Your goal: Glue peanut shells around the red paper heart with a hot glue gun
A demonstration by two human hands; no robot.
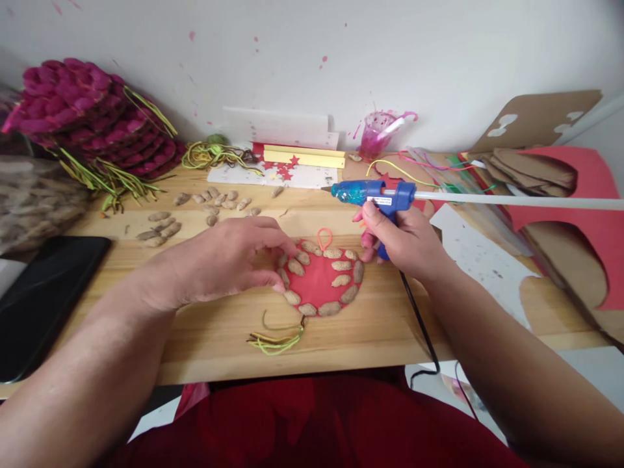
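Note:
A round red disc (316,281) lies on the wooden table, ringed with peanuts in their shells (329,309). A few more peanuts sit further in, and its middle is bare red. An orange loop (324,238) sticks out at its top; a yellow-green yarn tassel (277,340) trails from the bottom. My left hand (248,257) is at the disc's left rim, thumb and fingers apart, fingertips at the peanuts there. My right hand (402,237) is wrapped round the handle of a blue hot glue gun (373,195). Its nozzle points left above the table, and a long white glue stick (511,198) extends from its back.
Loose peanuts (219,198) lie at the back left, beside a black phone (49,299). Stacked magenta pieces (88,117) stand behind them. Red stars (287,170) and a pink-stained cup (376,135) are along the wall. Cut cardboard and red sheets (585,227) fill the right. A black cord (420,318) crosses the front edge.

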